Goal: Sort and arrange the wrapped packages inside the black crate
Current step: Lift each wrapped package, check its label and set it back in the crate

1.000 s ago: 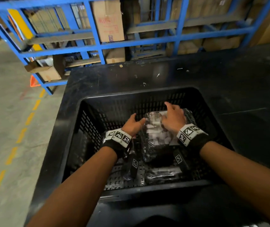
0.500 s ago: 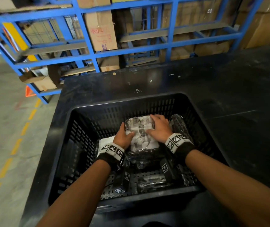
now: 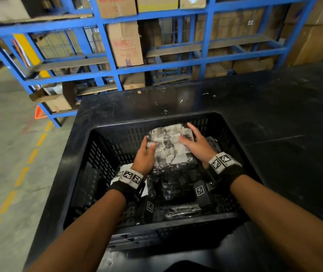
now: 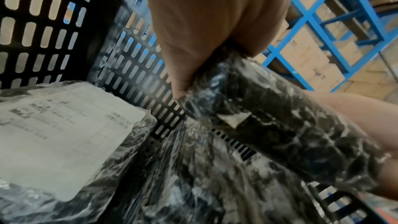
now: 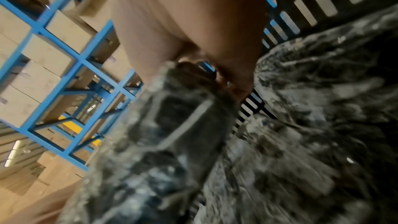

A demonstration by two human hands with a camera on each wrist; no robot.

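Note:
The black slotted crate [image 3: 156, 123] stands on a black table. Between both hands I hold a plastic-wrapped package [image 3: 169, 148] with a crumpled white face, lifted over the far half of the crate. My left hand [image 3: 148, 144] grips its left edge, thumb on top. On the right edge, my right hand [image 3: 191, 137] holds it with the thumb on top and the fingers along the side. In the left wrist view that package [image 4: 280, 134] sits between thumb and fingers. Below lie other wrapped packages: a white-labelled one [image 4: 64, 134], a dark one [image 3: 176, 179] and one at the right wall [image 3: 214, 143].
Another dark wrapped package [image 3: 182, 211] lies on the crate floor near the front wall. The black table [image 3: 274, 114] stretches right and behind. Blue shelving [image 3: 156, 65] with cardboard boxes stands beyond it. Grey floor with yellow dashes [image 3: 21, 177] lies left.
Both hands have raised the white-faced package off the pile and carried it toward the far wall. The right thumb has come onto its top.

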